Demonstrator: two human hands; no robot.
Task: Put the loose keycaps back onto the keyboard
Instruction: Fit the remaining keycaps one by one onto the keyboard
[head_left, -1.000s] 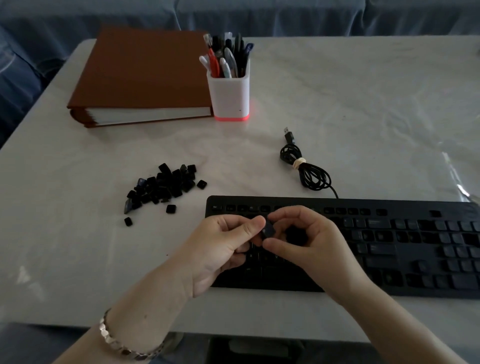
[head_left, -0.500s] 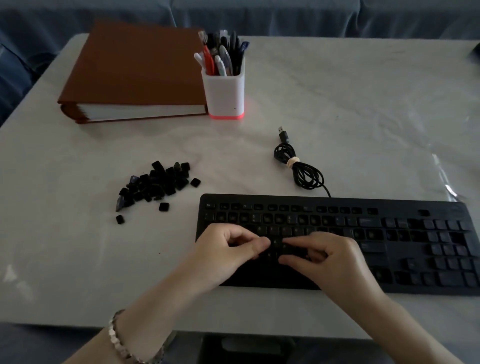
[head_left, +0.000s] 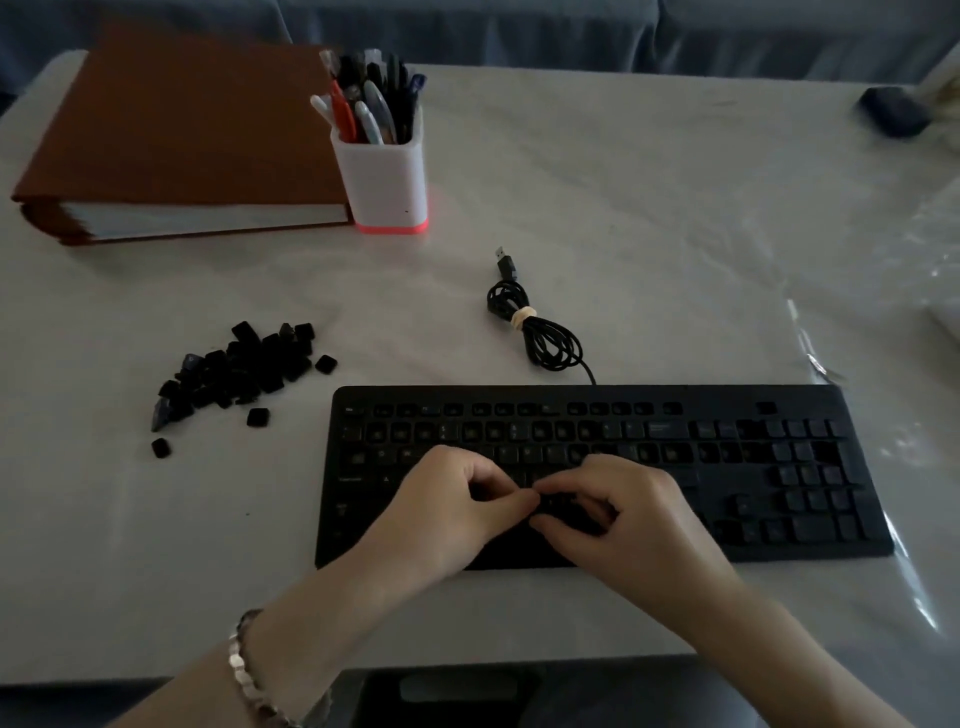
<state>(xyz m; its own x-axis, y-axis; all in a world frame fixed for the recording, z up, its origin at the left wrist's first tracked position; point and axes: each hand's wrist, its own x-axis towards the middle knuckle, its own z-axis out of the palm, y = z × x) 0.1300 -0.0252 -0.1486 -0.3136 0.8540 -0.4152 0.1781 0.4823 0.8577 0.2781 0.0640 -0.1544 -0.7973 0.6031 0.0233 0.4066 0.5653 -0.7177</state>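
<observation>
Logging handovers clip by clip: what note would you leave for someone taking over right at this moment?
Left hand and right hand: both curled, fingertips meeting low over the middle rows of the keyboard; whether they pinch a keycap is too dark to tell.
Loose keycaps: a pile plus a few strays on the table, left of the keyboard.
Done: many keys look seated; no count possible.
Left: check the spot under the fingers, then work through the pile.

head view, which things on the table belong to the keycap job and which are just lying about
In the job: keyboard, pile of loose keycaps, left hand, right hand.
Lying about: brown binder, pen pot, coiled cable, dark object far right.
</observation>
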